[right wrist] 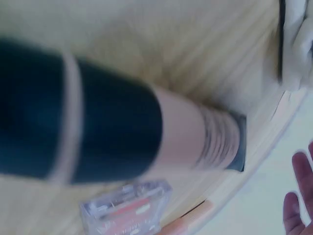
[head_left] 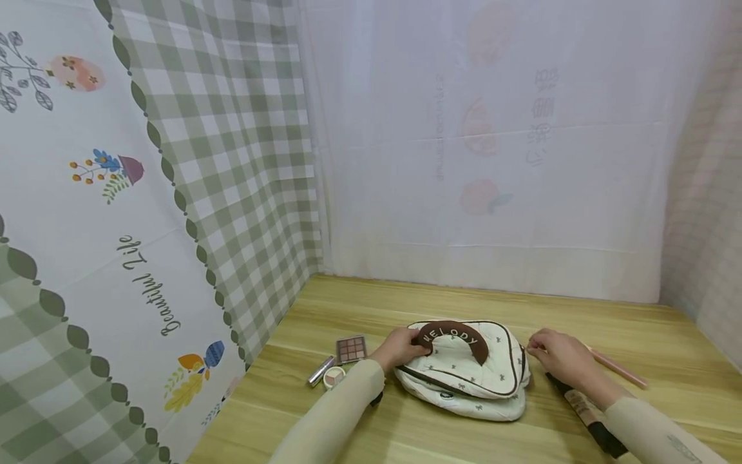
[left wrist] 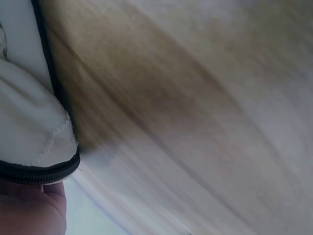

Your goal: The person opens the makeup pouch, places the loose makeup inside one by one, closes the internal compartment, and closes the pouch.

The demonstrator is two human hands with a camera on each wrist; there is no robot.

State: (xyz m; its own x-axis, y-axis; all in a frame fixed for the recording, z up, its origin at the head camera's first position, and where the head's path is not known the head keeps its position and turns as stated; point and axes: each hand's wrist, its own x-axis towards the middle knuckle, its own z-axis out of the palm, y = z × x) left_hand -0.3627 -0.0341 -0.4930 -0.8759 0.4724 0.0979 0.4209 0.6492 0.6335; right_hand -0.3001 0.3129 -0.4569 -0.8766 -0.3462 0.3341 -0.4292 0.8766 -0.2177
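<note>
Whether the right hand (head_left: 559,356), beside the white bag (head_left: 455,375), pinched anything could not be told; the left hand (head_left: 399,348) gripped its left edge. The left sleeve (head_left: 342,406) partly hid a dark object (head_left: 377,399). The bag, soft and bow-printed, lay on the wood-grained table (head_left: 440,444).

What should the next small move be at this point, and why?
I'd suggest the right hand secure a pinch on the right edge of the pouch: its fingertips are beside that edge, though contact is unclear, and the left hand grips the opposite end by the brown handle, so it could probably steady things.
</note>
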